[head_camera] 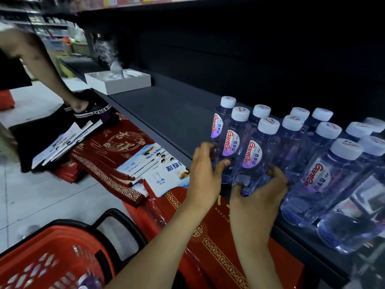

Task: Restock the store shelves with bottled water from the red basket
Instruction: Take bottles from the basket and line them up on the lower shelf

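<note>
Bottled water [316,178] stands in rows, caps up, at the front edge of the dark shelf [166,113]. The left hand [205,176] curls round the two end bottles [231,142], and the right hand [258,197] grips the base of the neighbouring bottle [252,157]. The red basket [52,253] sits low at the left, well apart.

White-capped water bottles [252,155] upright in rows on dark shelf [166,109], red basket [52,257] lower left

Clear glossy plastic bottles [251,161], matt dark metal shelf [166,113], red plastic basket [52,257]
</note>
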Demonstrator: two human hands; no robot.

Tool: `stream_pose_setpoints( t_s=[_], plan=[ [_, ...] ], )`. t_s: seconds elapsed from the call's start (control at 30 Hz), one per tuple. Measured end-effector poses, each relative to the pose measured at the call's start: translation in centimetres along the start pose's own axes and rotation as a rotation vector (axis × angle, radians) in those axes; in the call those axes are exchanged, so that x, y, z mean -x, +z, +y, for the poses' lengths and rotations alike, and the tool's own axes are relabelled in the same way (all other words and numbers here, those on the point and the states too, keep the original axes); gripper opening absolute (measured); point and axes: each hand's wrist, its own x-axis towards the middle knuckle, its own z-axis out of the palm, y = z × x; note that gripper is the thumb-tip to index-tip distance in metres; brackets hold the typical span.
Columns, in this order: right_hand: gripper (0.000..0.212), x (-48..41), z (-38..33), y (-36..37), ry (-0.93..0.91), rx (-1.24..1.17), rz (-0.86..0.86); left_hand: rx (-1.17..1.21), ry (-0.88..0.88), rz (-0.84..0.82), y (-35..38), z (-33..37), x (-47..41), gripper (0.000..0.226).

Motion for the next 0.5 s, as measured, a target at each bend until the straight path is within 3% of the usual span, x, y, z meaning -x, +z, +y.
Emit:
stream_pose_setpoints(
  t_s=[0.5],
  plan=[
    [0.073,-1.4,0.7,1.0,0.043,0.083,-0.076,-0.051,0.018,-0.012,0.9,-1.5,-1.0,0.03]
  ],
)
